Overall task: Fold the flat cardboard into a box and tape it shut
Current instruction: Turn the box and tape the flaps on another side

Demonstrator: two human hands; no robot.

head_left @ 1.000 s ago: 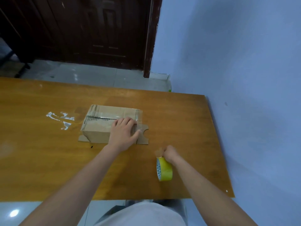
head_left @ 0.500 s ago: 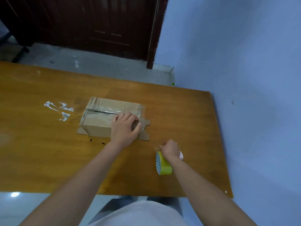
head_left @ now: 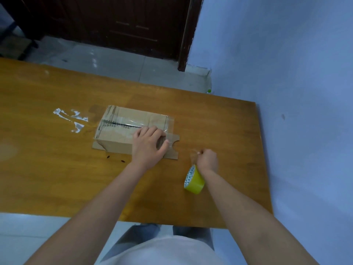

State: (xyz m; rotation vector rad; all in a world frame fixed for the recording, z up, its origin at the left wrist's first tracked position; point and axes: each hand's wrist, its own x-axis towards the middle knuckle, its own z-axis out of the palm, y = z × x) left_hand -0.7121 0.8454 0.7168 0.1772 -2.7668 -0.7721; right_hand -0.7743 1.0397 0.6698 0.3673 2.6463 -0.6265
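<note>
Shifted slightly since the earlier frames: right hand (head_left: 207, 158) a little farther from the box, with the roll now hanging below the wrist rather than directly under the fist; left hand unchanged in place.

Long orange-brown wooden table (head_left: 47, 169), running left to right, right end close to a pale blue wall (head_left: 286, 54). Beyond it, grey tiled floor (head_left: 114, 62) and a dark brown wooden door (head_left: 124, 22).

Near the table's middle: folded brown cardboard box (head_left: 118, 129), top seam covered by a strip of clear tape, one flat notched flap sticking out on the table at its right end. Loose end of clear tape standing past the box's right edge.

Left hand (head_left: 148, 145) laid palm-down on the right part of the box top, fingers fairly straight and spread, thumb at the near right corner, pressing.

Right of the box, apart from it: right hand curled into a fist, pinching a stretch of clear tape. Yellow-green roll of tape (head_left: 193, 181) just beside that wrist, on edge.

Left of the box: scraps of crumpled clear tape (head_left: 72, 119) stuck to the tabletop. Two small dark specks (head_left: 114, 158) on the wood near the box's front.
</note>
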